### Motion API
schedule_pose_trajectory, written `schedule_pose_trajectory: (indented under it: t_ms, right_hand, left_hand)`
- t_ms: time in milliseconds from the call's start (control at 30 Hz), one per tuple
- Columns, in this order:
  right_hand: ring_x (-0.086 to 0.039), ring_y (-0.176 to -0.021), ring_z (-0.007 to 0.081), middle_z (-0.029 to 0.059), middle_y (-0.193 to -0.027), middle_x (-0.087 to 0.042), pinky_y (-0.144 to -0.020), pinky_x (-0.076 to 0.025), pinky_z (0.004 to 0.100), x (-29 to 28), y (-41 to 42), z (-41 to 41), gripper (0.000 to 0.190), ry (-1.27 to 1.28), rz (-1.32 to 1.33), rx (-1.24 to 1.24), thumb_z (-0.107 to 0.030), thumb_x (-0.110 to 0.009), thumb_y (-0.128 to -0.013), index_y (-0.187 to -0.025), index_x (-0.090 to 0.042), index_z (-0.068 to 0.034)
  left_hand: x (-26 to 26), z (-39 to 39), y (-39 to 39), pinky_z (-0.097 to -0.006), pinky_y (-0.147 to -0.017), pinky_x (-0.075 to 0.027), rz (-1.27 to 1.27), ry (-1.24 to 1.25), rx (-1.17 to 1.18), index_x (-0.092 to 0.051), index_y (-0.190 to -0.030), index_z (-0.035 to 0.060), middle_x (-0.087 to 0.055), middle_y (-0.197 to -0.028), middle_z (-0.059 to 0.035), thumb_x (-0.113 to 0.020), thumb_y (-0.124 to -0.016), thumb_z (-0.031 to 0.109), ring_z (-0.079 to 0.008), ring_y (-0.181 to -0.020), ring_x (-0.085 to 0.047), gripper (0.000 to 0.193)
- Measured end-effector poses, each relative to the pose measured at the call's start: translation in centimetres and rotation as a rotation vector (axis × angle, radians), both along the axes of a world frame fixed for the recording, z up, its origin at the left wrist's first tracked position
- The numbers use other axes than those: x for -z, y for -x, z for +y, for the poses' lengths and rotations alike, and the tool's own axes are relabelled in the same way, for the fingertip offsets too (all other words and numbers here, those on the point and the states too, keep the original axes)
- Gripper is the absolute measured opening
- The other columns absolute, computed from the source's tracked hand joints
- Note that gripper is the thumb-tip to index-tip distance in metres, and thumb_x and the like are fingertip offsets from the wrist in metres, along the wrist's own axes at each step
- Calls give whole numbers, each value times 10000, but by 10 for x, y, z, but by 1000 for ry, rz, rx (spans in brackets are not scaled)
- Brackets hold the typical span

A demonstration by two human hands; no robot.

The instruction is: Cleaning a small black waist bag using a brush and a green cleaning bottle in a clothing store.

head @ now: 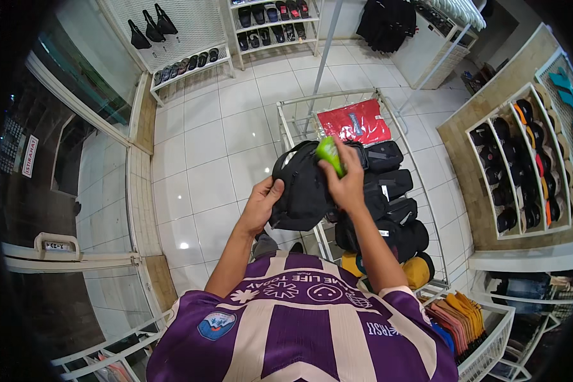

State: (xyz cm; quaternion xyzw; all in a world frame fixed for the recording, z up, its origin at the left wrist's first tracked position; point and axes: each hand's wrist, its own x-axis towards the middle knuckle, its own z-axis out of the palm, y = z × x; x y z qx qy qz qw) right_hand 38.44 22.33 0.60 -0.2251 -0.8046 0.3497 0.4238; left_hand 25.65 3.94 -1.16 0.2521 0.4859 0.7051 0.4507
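Note:
A small black fabric bag (302,193) is held up in front of me, its carry strap looping at the upper left. My left hand (262,203) grips its left edge, thumb on top. In my right hand (347,179) is a bright green object (330,155), pressed against or just over the bag's upper right side; it is slightly blurred, and I cannot tell what it is. Behind my right hand, several black bags (394,184) lie on a white wire display rack (282,117). A red garment in clear plastic (355,122) rests at the rack's far end.
Yellow and black bags (418,271) sit at the rack's near end. To the right, caps fill a wall shelf (523,162), with a basket of folded clothes (487,334) below. Sandals stand on white shelves (277,21) ahead. A glass door (67,253) is at left.

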Motion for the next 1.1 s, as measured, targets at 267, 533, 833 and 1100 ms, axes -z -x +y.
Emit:
schedule_pose_trajectory:
  t_ms: [267, 533, 833, 1100]
  right_hand:
    - [-641, -1058, 352, 207, -1175, -649, -986, -485, 418, -7, -31, -59, 672, -42, -49, -288, -138, -848, -777, -1393, -607, -16]
    - [-604, -1157, 145, 107, -1307, -647, -1002, -469, 304, 45, -39, -23, 559, 858, 276, -294, -118, -759, -939, -1445, -556, 6]
    - [-643, -915, 310, 170, -1054, -628, -850, -513, 379, 6, -11, -31, 629, -179, -2, 135, -163, -849, -819, -1386, -623, -11]
    - [-646, -967, 315, 175, -1049, -625, -873, -510, 375, 23, -23, -64, 649, 62, -30, -59, -134, -842, -809, -1398, -601, -5]
  left_hand:
    - [12, 0, 4, -267, -959, -475, 75, -25, -179, -639, -1294, -23, -705, -1177, -35, -600, -1054, 396, -90, -1069, -606, 485]
    - [9, -4, -7, -295, -1042, -455, 75, -85, -14, -604, -1351, -17, -694, -1231, -68, -676, -1027, 259, -148, -1148, -621, 432]
    - [3, 6, -25, -303, -952, -537, 3, 53, 6, -597, -1333, -27, -703, -1199, -81, -744, -956, 116, -152, -1047, -669, 430]
    - [0, 3, -1, -344, -942, -565, -207, -30, -343, -619, -1304, -38, -711, -1207, -113, -732, -968, 131, -206, -1072, -695, 393]
